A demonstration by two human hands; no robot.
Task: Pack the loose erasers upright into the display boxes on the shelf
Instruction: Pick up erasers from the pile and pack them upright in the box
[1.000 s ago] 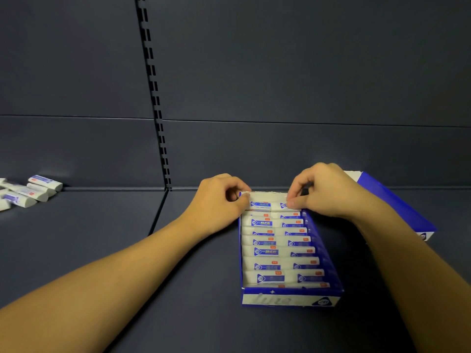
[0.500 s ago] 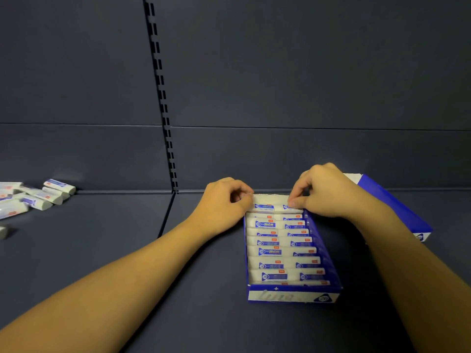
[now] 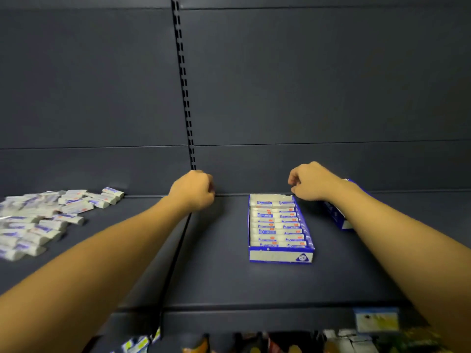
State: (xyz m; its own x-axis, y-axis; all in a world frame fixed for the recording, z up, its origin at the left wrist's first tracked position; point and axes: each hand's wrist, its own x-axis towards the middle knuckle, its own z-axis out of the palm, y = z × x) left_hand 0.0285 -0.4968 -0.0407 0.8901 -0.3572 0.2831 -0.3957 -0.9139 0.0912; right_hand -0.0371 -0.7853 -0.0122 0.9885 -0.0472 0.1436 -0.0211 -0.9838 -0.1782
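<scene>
Shelf (image 3: 254, 284): dark, flat, with a dark back panel and a slotted upright (image 3: 184, 82) running down it.

Box (image 3: 280, 256): blue and white, open-topped, sits on the shelf right of centre, short end toward the camera. It is filled front to back with erasers (image 3: 276, 226) standing on edge in two columns; labels blue with small red marks.

Left hand (image 3: 192, 191): off the box, well to its left, near the base of the upright. Fingers curled into a loose fist, knuckles up. Whether anything is inside the fist cannot be told.

Right hand (image 3: 309, 180): just beyond the box's far right corner, fingers curled in, thumb and forefinger close together. Cannot tell whether it touches the box or pinches anything.

Second box (image 3: 336, 215): blue, lies at an angle behind the right forearm, mostly hidden.

Loose erasers (image 3: 46, 220): a scattered heap on the shelf far left, lying flat, well apart from both boxes. Blurred.

Below the shelf edge: a price tag (image 3: 376, 319) and blurred goods on a lower level.
</scene>
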